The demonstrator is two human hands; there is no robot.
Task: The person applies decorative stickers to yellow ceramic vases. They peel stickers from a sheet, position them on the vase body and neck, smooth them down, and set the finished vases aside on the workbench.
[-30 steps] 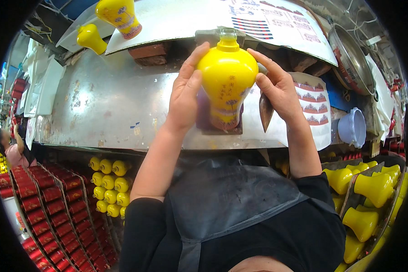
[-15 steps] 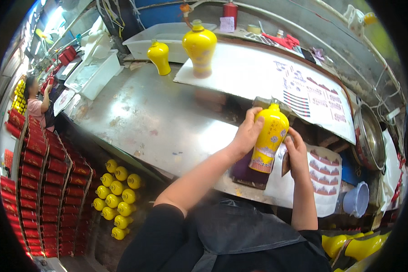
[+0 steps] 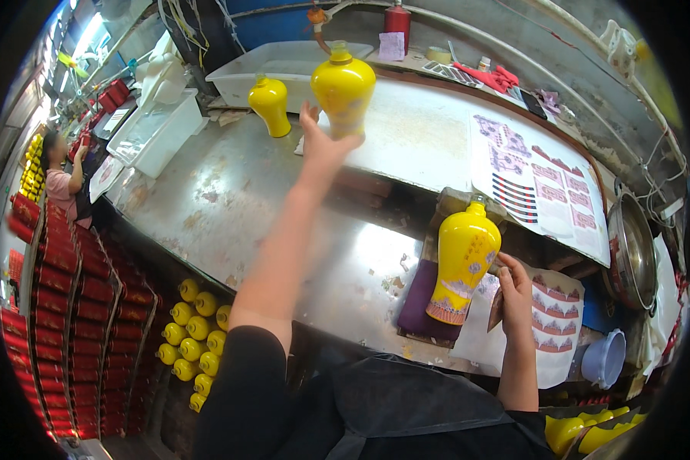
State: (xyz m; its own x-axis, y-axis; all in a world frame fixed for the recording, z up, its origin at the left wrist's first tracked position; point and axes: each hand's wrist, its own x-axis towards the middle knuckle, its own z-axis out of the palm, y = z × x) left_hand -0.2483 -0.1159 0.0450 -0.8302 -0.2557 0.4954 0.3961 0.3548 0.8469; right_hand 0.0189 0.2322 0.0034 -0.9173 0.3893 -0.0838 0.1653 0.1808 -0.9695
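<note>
On the metal table (image 3: 199,201), the near bottle (image 3: 466,264) is resting over the purple pad (image 3: 418,301). Your left hand (image 3: 326,146), fingers spread, is now leaving it for the far bottle (image 3: 343,84), so your right hand (image 3: 517,284) is apparently minding it alone, clasping the scraper (image 3: 496,312).

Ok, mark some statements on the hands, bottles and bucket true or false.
The left hand is by the large glossy yellow bottle at the back. True.
The right hand holds a flat, brown, pointed tool. True.
Both hands hold the patterned yellow bottle in front. False: the left hand is away from the patterned yellow bottle.
A smaller glossy yellow bottle stands left of the back one. True.
The pale purple bucket is left of the right hand. False: the bucket is to its right.
</note>
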